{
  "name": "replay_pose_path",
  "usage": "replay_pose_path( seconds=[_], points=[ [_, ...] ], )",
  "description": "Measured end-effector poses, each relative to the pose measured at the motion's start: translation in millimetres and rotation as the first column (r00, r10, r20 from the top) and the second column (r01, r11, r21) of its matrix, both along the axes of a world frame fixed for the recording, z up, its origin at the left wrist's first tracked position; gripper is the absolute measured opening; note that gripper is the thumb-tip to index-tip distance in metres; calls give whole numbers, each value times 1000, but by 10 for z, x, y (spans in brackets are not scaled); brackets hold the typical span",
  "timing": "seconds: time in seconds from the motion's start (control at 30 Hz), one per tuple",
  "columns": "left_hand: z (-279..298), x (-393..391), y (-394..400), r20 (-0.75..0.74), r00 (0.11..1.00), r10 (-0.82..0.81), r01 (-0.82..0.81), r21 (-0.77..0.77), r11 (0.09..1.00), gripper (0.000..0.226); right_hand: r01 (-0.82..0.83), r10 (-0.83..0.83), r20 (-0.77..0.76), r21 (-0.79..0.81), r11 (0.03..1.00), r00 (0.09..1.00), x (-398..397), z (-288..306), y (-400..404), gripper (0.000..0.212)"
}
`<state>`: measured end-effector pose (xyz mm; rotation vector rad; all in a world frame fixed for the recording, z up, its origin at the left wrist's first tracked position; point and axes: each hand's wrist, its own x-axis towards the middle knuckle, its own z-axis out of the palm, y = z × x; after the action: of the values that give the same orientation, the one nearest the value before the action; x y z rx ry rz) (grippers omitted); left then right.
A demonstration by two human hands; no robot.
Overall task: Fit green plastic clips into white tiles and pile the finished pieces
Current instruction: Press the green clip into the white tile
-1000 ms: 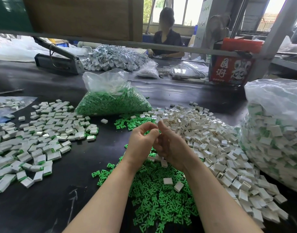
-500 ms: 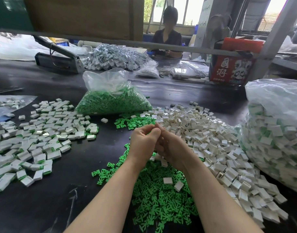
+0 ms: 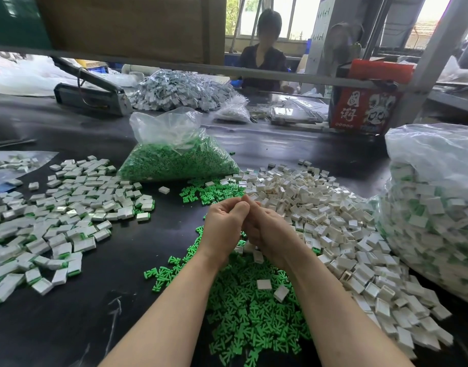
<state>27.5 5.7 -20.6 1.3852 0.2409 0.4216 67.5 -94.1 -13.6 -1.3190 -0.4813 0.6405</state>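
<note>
- Head view: the left hand [image 3: 223, 223] and the right hand [image 3: 267, 229] are pressed together above the black table [image 3: 68, 327], fingers of both curled inward, fingertips meeting at the top.
- Whatever they grip is hidden between the fingers; I cannot tell whether it is a tile, a clip or both, nor which hand carries it.
- Both forearms run out of the bottom edge of the picture.
- Under the wrists lies a spread of loose green clips [image 3: 248, 313], too many to count; two white tiles [image 3: 264, 284] lie on top of it, side by side but apart.
- A second, smaller scatter of green clips [image 3: 209, 193] lies beyond the hands, just in front of one clear bag of green clips [image 3: 179, 160].
- To the right of the hands a long heap of empty white tiles [image 3: 333, 221] reaches toward the bottom right, uncountable.
- On the left lies the pile of finished pieces [image 3: 55, 207], white with green edges showing, well apart from the hands; one single tile [image 3: 164, 190] lies between that pile and the green bag.
- One large clear bag of finished pieces [image 3: 434, 207] stands at the right, cut off by the frame edge.
- Behind, a grey heap of small parts [image 3: 179, 90], a red carton [image 3: 365, 107] and one seated person [image 3: 263, 62] show; the small parts are hard to make out.
</note>
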Motion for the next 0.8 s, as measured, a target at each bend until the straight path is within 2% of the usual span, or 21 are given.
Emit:
replay_pose_path(
  seconds=[0.53, 0.8],
  points=[
    [-39, 19, 6, 15, 1000, -24, 25, -6, 1000, 31, -12, 12, 30, 5, 1000, 999, -3, 9, 4, 50],
    [-28, 17, -1, 25, 999, -29, 30, -16, 999, 35, 0, 0, 41, 3, 1000, 999, 34, -39, 0, 44]
  ],
)
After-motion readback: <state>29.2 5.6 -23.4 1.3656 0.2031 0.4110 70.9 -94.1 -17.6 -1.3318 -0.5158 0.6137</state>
